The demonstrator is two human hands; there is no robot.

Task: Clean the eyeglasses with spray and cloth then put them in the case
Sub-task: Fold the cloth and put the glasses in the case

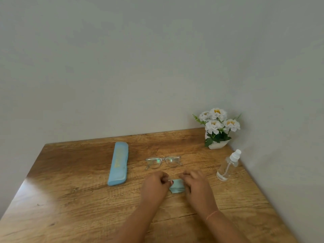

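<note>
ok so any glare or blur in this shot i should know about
Head view: glare whitens the table at its near-left part; greenish reflections sit on the eyeglasses lenses; the left hand and right hand, both holding the cloth, look slightly blurred.

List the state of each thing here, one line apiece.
case: shut, flat on the table.
glasses: on the table, untouched.
bottle: standing, untouched.
cloth: bunched, held between both hands.
left hand: pinches the cloth's left edge.
right hand: grips the cloth's right side.
flowers: upright in their pot.
</note>
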